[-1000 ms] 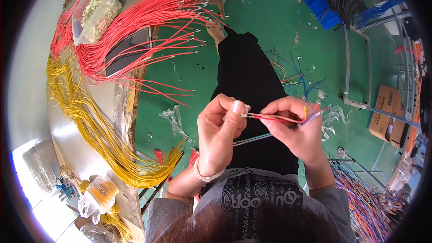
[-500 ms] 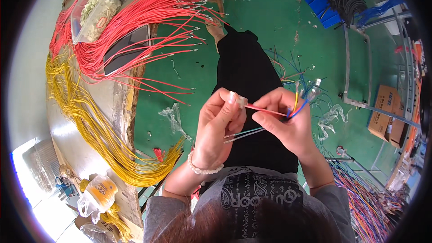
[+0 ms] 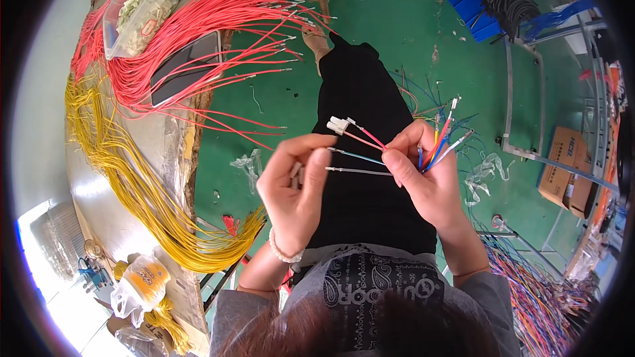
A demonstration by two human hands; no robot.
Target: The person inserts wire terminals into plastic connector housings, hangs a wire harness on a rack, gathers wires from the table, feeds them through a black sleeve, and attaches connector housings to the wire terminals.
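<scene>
My right hand [image 3: 428,175] pinches a small bunch of coloured wires [image 3: 370,137] between thumb and fingers. A white plastic connector housing [image 3: 338,125] sits on the end of a pink wire from the bunch. Beside it a red wire ends in a bare metal terminal; a bluish wire and a grey wire [image 3: 360,171] also point left. Yellow, red, blue and white wire ends [image 3: 456,122] stick out past my right hand. My left hand [image 3: 291,192] is beside the wire tips, its lower fingers curled round small whitish connector housings [image 3: 297,173]. Its thumb and forefinger are apart.
On the table at left lie red wires [image 3: 159,46], yellow wires [image 3: 132,172], a dark phone [image 3: 188,66] and a clear tub [image 3: 116,43] of pale small parts. A metal rack [image 3: 509,92], a cardboard box [image 3: 565,165] and bundled multicoloured wires [image 3: 536,291] are at right.
My left hand has let go of the connector housing and moved left and down. The housing now hangs free on its wire, and the wires in my right hand have fanned out.
</scene>
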